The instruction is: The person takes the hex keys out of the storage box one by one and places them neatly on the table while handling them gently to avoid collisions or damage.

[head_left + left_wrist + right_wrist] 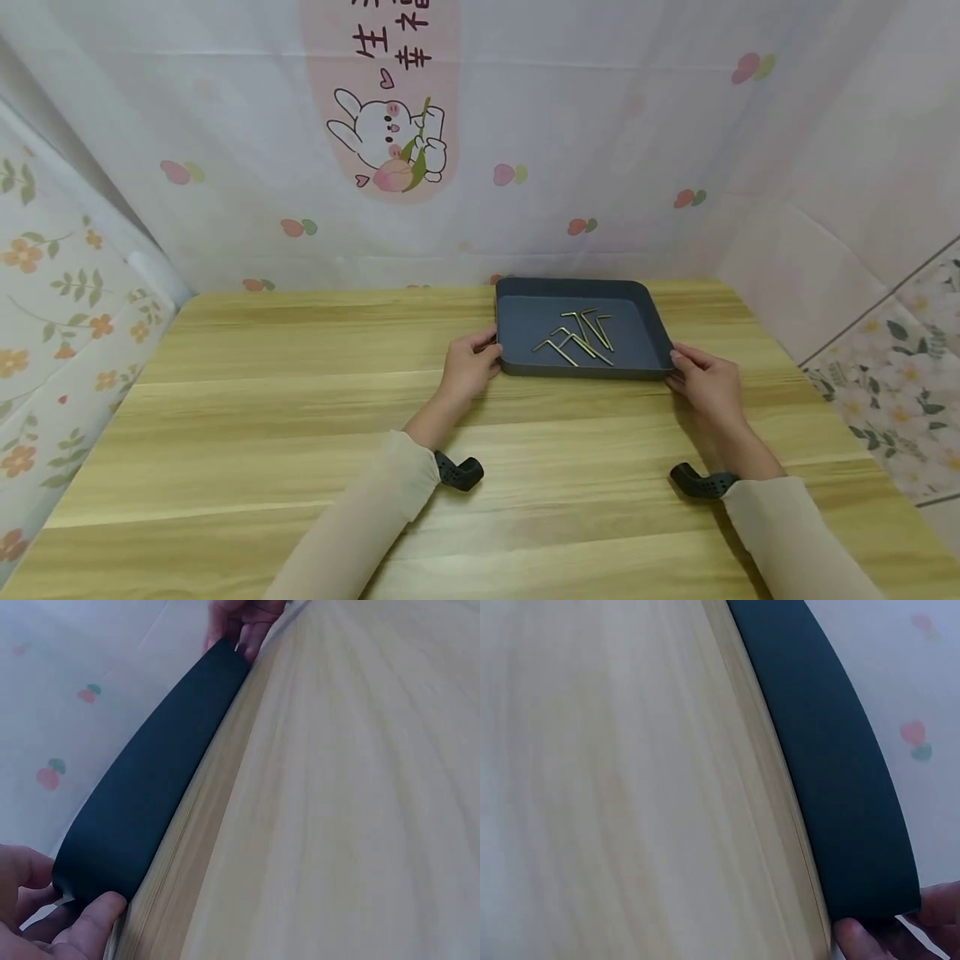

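Observation:
A dark grey rectangular tray (517, 329) is at the far side of the table, towards the right in the head view. Several gold-coloured L-shaped hex keys (592, 346) lie loosely inside it, some across each other. My left hand (468, 367) grips the tray's left side near the front corner. At the front right corner, my right hand (708, 383) holds the other side. Both wrist views show the tray's outer front wall (142, 787), with left fingers (97, 919) and right fingers (862, 937) curled about its corners. The tray's underside is hidden.
The wood-patterned tabletop (262, 400) reaches to a white printed curtain (585, 125) just behind the tray. Flowered cloth (60, 317) hangs at the left, with more panels on the right. A black band (457, 472) is on each wrist.

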### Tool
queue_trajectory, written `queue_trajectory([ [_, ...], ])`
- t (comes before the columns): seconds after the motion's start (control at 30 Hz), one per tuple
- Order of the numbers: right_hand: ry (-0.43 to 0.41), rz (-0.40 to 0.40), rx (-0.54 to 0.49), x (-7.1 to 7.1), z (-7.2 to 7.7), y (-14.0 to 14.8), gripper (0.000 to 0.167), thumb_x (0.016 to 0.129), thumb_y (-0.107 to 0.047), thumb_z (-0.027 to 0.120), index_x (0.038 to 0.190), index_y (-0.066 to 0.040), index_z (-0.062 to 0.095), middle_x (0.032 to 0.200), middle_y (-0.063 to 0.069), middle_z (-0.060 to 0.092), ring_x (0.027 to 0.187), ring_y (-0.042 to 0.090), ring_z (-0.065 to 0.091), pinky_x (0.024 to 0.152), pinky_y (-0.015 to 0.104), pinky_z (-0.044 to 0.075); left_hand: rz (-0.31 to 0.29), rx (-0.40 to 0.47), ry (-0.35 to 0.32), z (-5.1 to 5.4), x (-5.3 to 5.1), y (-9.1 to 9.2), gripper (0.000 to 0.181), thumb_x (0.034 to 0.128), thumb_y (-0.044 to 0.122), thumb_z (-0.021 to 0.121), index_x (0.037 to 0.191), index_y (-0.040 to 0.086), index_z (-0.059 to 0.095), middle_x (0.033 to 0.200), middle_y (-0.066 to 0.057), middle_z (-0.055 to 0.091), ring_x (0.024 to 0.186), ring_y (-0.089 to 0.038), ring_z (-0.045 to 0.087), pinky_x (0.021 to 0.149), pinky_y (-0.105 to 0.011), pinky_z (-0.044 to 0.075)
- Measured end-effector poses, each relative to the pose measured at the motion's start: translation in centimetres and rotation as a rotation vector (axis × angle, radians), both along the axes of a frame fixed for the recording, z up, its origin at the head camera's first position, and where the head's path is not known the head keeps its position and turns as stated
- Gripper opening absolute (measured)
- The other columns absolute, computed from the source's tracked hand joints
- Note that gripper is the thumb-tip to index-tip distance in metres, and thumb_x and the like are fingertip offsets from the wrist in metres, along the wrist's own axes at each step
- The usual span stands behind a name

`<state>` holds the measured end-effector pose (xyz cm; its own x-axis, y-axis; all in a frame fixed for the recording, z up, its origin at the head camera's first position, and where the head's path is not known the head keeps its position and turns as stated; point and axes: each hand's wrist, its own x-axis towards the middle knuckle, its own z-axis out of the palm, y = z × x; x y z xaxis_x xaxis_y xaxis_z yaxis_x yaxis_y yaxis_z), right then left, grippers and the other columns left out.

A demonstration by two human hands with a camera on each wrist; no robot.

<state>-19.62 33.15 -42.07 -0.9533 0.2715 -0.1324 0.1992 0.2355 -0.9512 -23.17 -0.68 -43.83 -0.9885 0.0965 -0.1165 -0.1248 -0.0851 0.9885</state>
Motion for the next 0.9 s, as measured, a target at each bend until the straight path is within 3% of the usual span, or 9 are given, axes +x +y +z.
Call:
queue_trajectory([
  [0.2,0.023,0.047,0.057,0.0,-0.1,-2.5,0.048,0.108,-0.019,0.048,0.15,0.002,0.044,0.157,0.027,0.039,0.092,-0.014,0.065,0.08,0.012,0.056,0.016,0.0,-0.01,-0.1,0.9,-3.1,0.047,0.1011,0.004,0.055,0.147,0.0,0.05,0.149,-0.022,0.052,0.131,-0.037,0.058,0.102,-0.047,0.051],
  [0.4,0.028,0.073,0.076,0.0,0.1,-5.1,0.046,0.107,-0.019,0.049,0.149,0.001,0.046,0.155,0.024,0.043,0.123,0.017,0.061,0.083,0.013,0.056,0.019,-0.011,-0.014,0.1,1.3,-5.9,0.047,0.1016,0.003,0.054,0.148,0.0,0.048,0.149,-0.023,0.052,0.132,-0.036,0.057,0.101,-0.046,0.051],
  [0.6,0.025,0.093,0.057,0.0,0.1,-7.3,0.044,0.106,-0.016,0.052,0.146,0.002,0.05,0.153,0.023,0.047,0.115,0.008,0.066,0.082,0.014,0.056,0.03,-0.041,-0.026,0.3,1.6,-8.6,0.046,0.1015,0.003,0.054,0.147,0.0,0.05,0.151,-0.021,0.051,0.133,-0.034,0.057,0.101,-0.046,0.052],
  [0.8,0.03,0.114,0.053,-0.3,0.2,-9.6,0.042,0.106,-0.015,0.053,0.144,0.002,0.052,0.15,0.024,0.05,0.127,0.03,0.059,0.085,0.018,0.057,0.028,-0.091,-0.047,0.6,1.9,-11.1,0.047,0.1032,0.005,0.052,0.15,0.0,0.046,0.154,-0.02,0.047,0.136,-0.034,0.054,0.102,-0.044,0.052],
  [0.9,0.038,0.116,0.039,-0.4,0.2,-10.9,0.041,0.105,-0.013,0.054,0.143,0.003,0.053,0.148,0.025,0.052,0.127,0.034,0.058,0.086,0.02,0.058,0.03,-0.097,-0.053,0.8,2.0,-12.3,0.048,0.1036,0.005,0.05,0.151,-0.001,0.044,0.155,-0.022,0.045,0.137,-0.035,0.053,0.103,-0.044,0.051],
])
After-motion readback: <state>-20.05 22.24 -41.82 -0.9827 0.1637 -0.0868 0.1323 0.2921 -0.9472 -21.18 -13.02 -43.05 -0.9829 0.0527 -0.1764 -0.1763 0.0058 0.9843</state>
